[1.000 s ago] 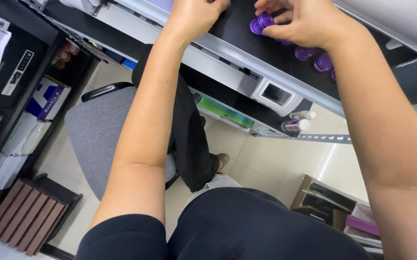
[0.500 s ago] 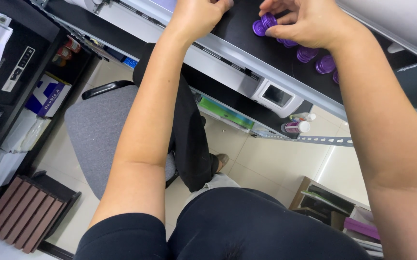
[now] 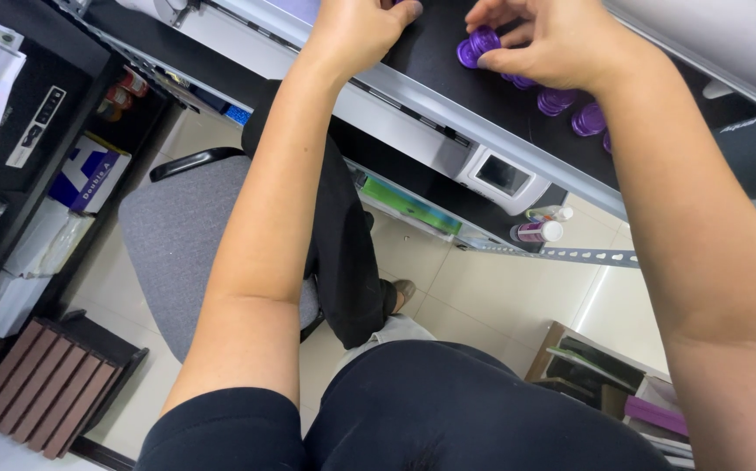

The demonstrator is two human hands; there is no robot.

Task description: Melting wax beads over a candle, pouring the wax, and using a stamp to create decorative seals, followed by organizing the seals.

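View: a head-worn camera looks straight down past the person's two bare forearms to a dark bench top and the floor below.

Right hand: the right hand (image 3: 552, 39) pinches one purple ridged disc (image 3: 477, 45) between thumb and fingertips, a narrow grip closed on its rim, likely so it can be lifted or set down without disturbing the others.

Purple discs: five can be counted. One is in the right hand; one (image 3: 522, 81) peeks out just beneath that hand; two more (image 3: 556, 100) (image 3: 588, 119) lie flat in a loose row to the right; a fifth shows only as a sliver by the wrist. More may be hidden under the hand.

Left hand: the left hand (image 3: 360, 30) is curled at the near edge of the bench (image 3: 448, 109), fingers folded over. I cannot tell whether it holds anything; it looks braced there for steadiness.

Bench front: a pale strip runs along the edge, with one small grey display panel (image 3: 502, 177) set into it.

Below: one grey office chair (image 3: 177, 235) with a black garment (image 3: 343, 253) draped over it; one white bottle with a purple label (image 3: 538, 231) lying on a lower ledge; one brown slatted panel (image 3: 42, 392) on the tiled floor at left.
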